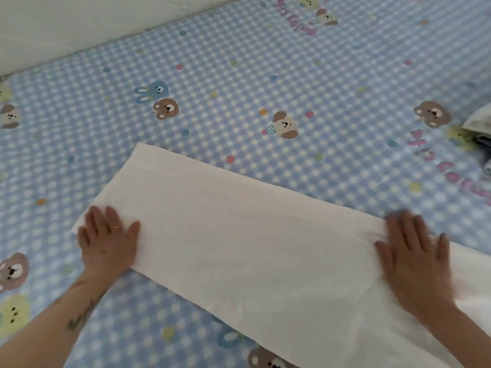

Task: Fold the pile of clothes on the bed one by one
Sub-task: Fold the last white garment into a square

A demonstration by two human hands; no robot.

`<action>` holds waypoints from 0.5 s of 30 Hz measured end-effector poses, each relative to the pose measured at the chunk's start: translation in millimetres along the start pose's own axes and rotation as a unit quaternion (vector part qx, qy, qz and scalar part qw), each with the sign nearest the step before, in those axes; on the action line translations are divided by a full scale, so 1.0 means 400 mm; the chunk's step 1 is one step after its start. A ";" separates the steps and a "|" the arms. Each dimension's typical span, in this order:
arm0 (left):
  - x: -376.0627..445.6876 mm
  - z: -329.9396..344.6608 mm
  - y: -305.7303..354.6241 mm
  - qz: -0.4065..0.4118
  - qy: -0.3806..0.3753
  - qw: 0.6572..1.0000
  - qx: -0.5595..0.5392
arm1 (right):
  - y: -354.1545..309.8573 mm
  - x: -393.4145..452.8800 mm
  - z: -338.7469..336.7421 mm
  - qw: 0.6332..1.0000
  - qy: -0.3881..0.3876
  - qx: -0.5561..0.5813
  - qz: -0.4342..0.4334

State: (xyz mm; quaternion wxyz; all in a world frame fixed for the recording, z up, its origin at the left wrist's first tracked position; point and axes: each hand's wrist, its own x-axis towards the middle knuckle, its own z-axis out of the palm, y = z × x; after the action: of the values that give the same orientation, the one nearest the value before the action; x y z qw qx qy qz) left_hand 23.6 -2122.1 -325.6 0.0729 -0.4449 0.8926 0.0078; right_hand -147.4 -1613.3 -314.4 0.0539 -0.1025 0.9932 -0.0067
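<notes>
1. White garment [252, 235]: long, pale, laid flat across the bed [239, 75], running from mid-left toward the lower right corner and out of frame. Looks like trousers or a folded-over piece; type unclear. Left end squared off with a hem band, faint seam lines near the lower right.
2. Left hand [109, 237]: flat on the left end of the garment, fingers straight and spread, palm down, gripping nothing. Thin ring on one finger, tattoo on the forearm.
3. Right hand [417, 258]: flat on the right part of the garment, fingers straight, pressing down, holding nothing. Fingertips blurred, so probably sliding.
4. Step in hand, judged: smoothing and flattening this one garment before a fold. Not yet folded across its length.
5. Next move, judged: needs a pinch on one end, likely the left hem, then lifting it over toward the other end; edges to be lined up, cloth kept taut to avoid creases.
6. Pile [481, 134]: at the right edge, only a sliver visible, white and grey cloth, well apart from the left hand, near the far side of the right hand. Count unknowable.
7. Bed sheet: blue-white check, cartoon bears, rabbits, dogs, dots, pink lettering.
8. Wall [79, 19]: pale, along the top left, meeting the bed edge.
</notes>
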 end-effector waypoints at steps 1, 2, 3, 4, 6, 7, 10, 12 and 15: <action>-0.020 -0.012 0.033 0.009 0.030 0.999 -0.010 | 0.004 -0.017 -0.014 0.998 0.004 0.023 0.050; -0.062 -0.005 0.091 0.076 0.056 0.995 -0.031 | -0.019 -0.056 -0.023 0.998 0.010 0.044 0.038; -0.119 0.006 0.154 0.187 0.048 0.981 -0.027 | -0.055 -0.115 -0.017 0.998 -0.004 0.052 -0.040; -0.187 0.024 0.199 0.299 0.010 0.954 -0.006 | -0.082 -0.176 0.002 0.988 -0.017 0.040 -0.150; -0.286 0.052 0.203 0.378 -0.038 0.924 0.041 | -0.033 -0.253 0.015 0.964 -0.054 -0.011 -0.261; -0.295 0.054 0.174 0.340 -0.066 0.937 0.043 | 0.041 -0.252 0.004 0.971 -0.059 -0.018 -0.230; -0.263 0.023 0.110 0.154 -0.048 0.986 0.045 | 0.283 -0.238 -0.046 0.999 -0.047 -0.010 -0.025; -0.237 -0.018 0.184 0.164 -0.025 0.986 0.023 | 0.382 -0.228 -0.080 0.998 -0.059 -0.008 0.035; -0.227 -0.055 0.377 0.318 -0.020 0.948 0.014 | 0.456 -0.206 -0.098 0.997 -0.049 -0.014 0.052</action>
State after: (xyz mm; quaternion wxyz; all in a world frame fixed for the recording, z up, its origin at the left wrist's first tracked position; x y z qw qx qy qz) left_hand -45.4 -1960.8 -299.2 0.0906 -0.1370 0.9861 0.0267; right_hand -108.5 -1417.8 -271.3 0.1018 -0.0512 0.9934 0.0147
